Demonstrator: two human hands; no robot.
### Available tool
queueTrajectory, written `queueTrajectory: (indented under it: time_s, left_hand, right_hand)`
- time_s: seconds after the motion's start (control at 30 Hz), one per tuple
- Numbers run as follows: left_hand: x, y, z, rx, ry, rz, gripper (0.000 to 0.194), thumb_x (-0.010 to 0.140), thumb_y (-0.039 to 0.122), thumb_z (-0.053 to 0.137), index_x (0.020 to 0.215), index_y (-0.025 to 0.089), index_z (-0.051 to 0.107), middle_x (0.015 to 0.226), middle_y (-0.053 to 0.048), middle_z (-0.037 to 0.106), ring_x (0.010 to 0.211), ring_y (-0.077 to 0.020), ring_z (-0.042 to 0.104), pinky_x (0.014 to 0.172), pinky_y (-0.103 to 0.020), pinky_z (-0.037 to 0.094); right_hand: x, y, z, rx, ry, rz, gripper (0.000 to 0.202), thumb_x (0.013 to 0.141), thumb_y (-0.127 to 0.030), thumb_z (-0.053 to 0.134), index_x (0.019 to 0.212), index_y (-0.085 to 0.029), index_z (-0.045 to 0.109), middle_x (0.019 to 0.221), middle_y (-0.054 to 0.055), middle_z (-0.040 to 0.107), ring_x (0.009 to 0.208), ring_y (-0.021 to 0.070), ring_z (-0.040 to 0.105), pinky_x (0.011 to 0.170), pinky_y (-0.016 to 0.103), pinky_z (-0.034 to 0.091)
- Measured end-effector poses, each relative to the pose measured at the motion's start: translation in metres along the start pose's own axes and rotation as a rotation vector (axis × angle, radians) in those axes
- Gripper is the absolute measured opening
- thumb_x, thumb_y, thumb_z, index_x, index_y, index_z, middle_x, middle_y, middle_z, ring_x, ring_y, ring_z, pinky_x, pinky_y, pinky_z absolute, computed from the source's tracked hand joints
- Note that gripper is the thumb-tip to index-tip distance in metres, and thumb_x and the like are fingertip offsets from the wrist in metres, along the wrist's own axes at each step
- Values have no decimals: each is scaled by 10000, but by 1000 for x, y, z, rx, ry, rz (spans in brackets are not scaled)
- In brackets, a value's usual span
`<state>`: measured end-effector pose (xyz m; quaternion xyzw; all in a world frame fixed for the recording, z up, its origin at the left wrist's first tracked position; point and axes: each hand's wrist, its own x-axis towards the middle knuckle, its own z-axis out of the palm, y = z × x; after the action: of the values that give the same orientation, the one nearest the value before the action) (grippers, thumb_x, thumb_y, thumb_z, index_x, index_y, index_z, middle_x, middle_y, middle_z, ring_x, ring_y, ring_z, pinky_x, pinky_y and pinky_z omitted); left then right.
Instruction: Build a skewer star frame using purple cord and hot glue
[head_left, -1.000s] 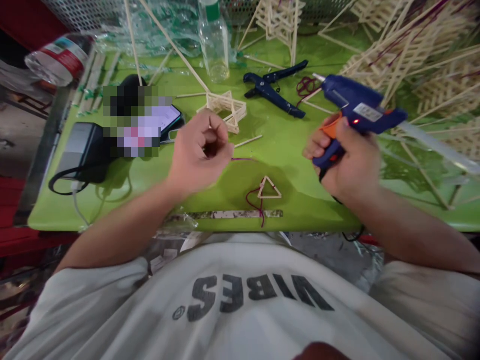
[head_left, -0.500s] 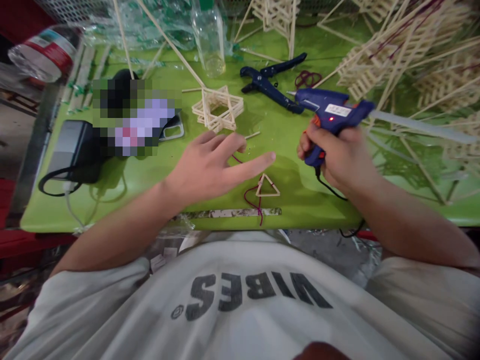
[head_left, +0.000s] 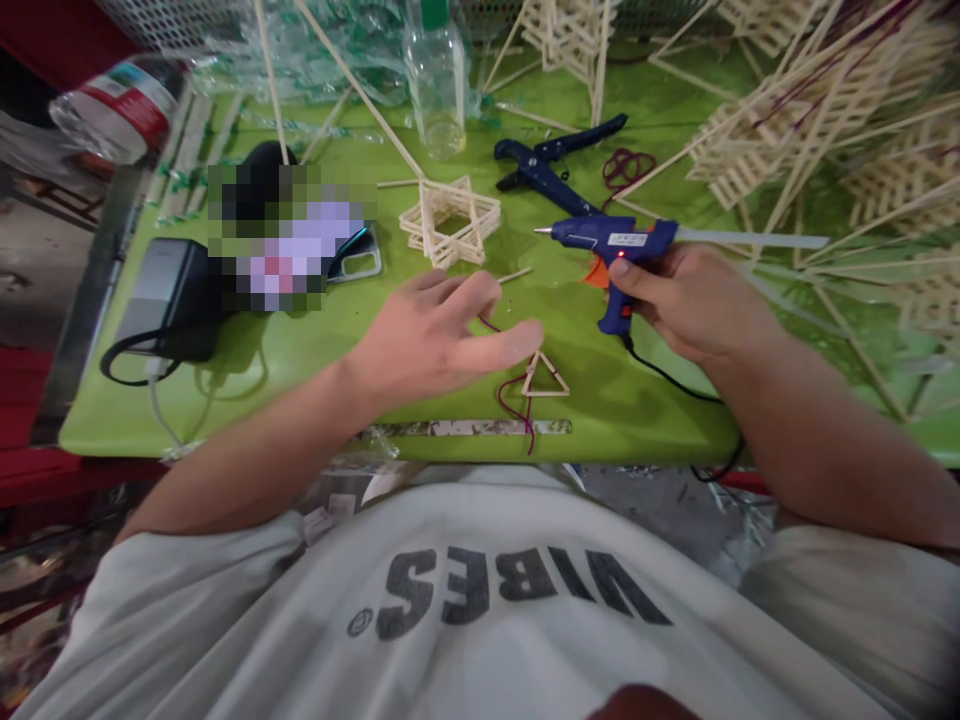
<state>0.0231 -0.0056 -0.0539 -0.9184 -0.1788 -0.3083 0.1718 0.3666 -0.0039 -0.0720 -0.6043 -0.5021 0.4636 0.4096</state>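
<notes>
A blue glue gun (head_left: 619, 240) with a lit red light and a clear glue stick in its back is gripped in my right hand (head_left: 694, 300), nozzle to the left. My left hand (head_left: 446, 335) hovers over the green table with its fingers apart and nothing in them. Just below its index fingertip lies a small wooden triangle (head_left: 546, 392) with dark red string (head_left: 512, 402) around it. Beyond my left hand sits a star-shaped stack of thin sticks (head_left: 450, 222). A loose short stick (head_left: 516, 274) lies beside that hand.
Blue cutters (head_left: 547, 172) and a clear bottle (head_left: 439, 90) stand or lie farther back. Stick structures (head_left: 795, 130) fill the right. At left are a power bank (head_left: 169, 300) and a phone case (head_left: 360, 262). A metal strip (head_left: 480, 427) lies along the front edge.
The glue gun has turned to point left, its trigger now showing, and my right fingers have loosened around its handle. My left index finger has bent slightly. The whole view has shifted a little.
</notes>
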Motion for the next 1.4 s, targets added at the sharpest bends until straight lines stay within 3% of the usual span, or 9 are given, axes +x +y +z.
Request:
queueTrajectory:
  time_s: [0.3, 0.43, 0.53, 0.63, 0.7, 0.83, 0.93, 1.1, 1.4]
  left_hand:
    - [-2, 0, 0, 6, -11, -13, 433, 998, 114, 580, 1349, 355, 501, 994, 1, 554, 694, -134, 428, 692, -296, 368]
    - [-2, 1, 2, 8, 10, -6, 487, 977, 95, 578, 1383, 350, 494, 998, 0, 552, 687, -136, 411, 692, -296, 352]
    - [-1, 1, 1, 6, 18, 2, 500, 983, 82, 541, 1402, 350, 495, 1000, -3, 552, 678, -143, 395, 685, -302, 353]
    - [2, 1, 0, 7, 18, 36, 496, 981, 57, 548, 1394, 327, 499, 996, -6, 553, 683, -152, 386, 675, -303, 356]
    - [3, 4, 0, 6, 4, 62, 498, 984, 35, 554, 1390, 318, 497, 982, -4, 553, 692, -160, 397, 673, -304, 363]
    - [5, 14, 4, 4, -71, 93, 505, 1003, 22, 539, 1388, 347, 502, 942, 8, 560, 689, -171, 426, 660, -315, 342]
    - [7, 23, 6, 3, -131, 104, 425, 1036, 80, 584, 1351, 358, 524, 898, 24, 566, 675, -160, 435, 653, -327, 315]
    - [11, 27, 6, -8, -150, 132, 338, 1046, 107, 610, 1282, 341, 543, 868, 37, 572, 643, -139, 466, 627, -328, 349]
    - [14, 28, 6, 20, -130, 140, 218, 1059, 122, 610, 1175, 304, 582, 838, 27, 577, 621, -140, 444, 605, -331, 355]
  right_hand:
    - [3, -24, -9, -236, -93, 80, 263, 1075, -289, 759, 1200, -80, 857, 1199, 224, 893, 794, 150, 762, 591, 287, 476]
    - [10, -31, -27, -527, -147, 153, 312, 1090, -388, 741, 1082, -100, 861, 879, 151, 877, 697, 167, 764, 664, 303, 515]
    - [9, -33, -36, -741, -192, 169, 370, 1083, -486, 703, 983, -175, 878, 779, 90, 849, 672, 191, 768, 730, 332, 553]
    - [-7, -37, -29, -924, -33, -1, 389, 1033, -537, 725, 876, -209, 864, 699, 72, 799, 599, 184, 669, 640, 349, 461]
    - [-24, -41, -16, -881, 111, -301, 234, 994, -438, 773, 949, -228, 868, 766, 63, 805, 656, 195, 668, 648, 362, 452]
    - [-58, -46, 16, -654, -11, -820, 74, 1030, -289, 771, 995, -307, 833, 926, 15, 865, 788, 195, 770, 767, 350, 588]
    - [-71, -45, 30, -485, -74, -1142, 126, 972, -209, 867, 1086, -250, 833, 925, 43, 874, 711, 145, 749, 626, 270, 551]
    - [-77, -41, 31, -507, -123, -1213, 172, 980, -213, 892, 1133, -213, 813, 953, 44, 885, 747, 128, 778, 646, 241, 575]
    - [-83, -35, 36, -632, -80, -1247, 128, 1009, -229, 779, 1119, -294, 784, 957, 4, 893, 732, 144, 779, 611, 283, 601]
